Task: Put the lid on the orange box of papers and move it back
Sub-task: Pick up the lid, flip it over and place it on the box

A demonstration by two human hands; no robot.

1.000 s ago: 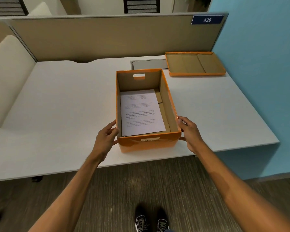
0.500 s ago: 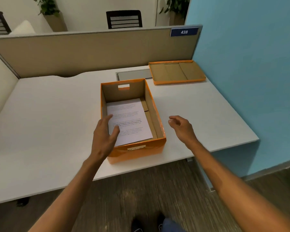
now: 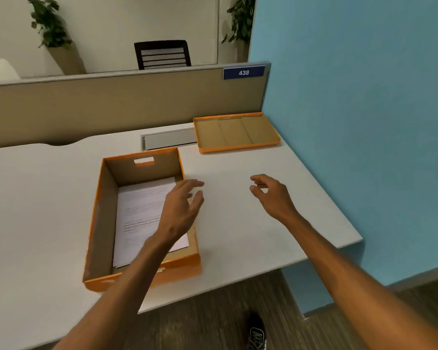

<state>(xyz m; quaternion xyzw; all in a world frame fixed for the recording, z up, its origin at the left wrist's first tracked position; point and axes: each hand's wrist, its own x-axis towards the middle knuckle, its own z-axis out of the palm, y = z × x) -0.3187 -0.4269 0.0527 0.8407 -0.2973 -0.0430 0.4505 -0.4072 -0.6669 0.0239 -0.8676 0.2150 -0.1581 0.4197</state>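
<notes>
White desk (image 3: 48, 188) filled the view, with the orange box (image 3: 104, 218) lidless near its front edge. Its lid (image 3: 238, 147) lay upturned at the far right corner, long axis crosswise, beyond both empty, loosely spread hands; the right hand (image 3: 273, 195) was nearer than the left hand (image 3: 180, 210)

One orange box (image 3: 96, 223), uncovered. One lid (image 3: 235, 132). One stack of papers (image 3: 142, 208). Two bare hands: left hand (image 3: 180, 210), right hand (image 3: 271, 195). One surface (image 3: 36, 198).

White worktop (image 3: 250, 223): open orange box (image 3: 96, 228) frame centre-left; upturned orange lid (image 3: 238, 149) upper right; grey cable hatch (image 3: 170, 140) between.
</notes>
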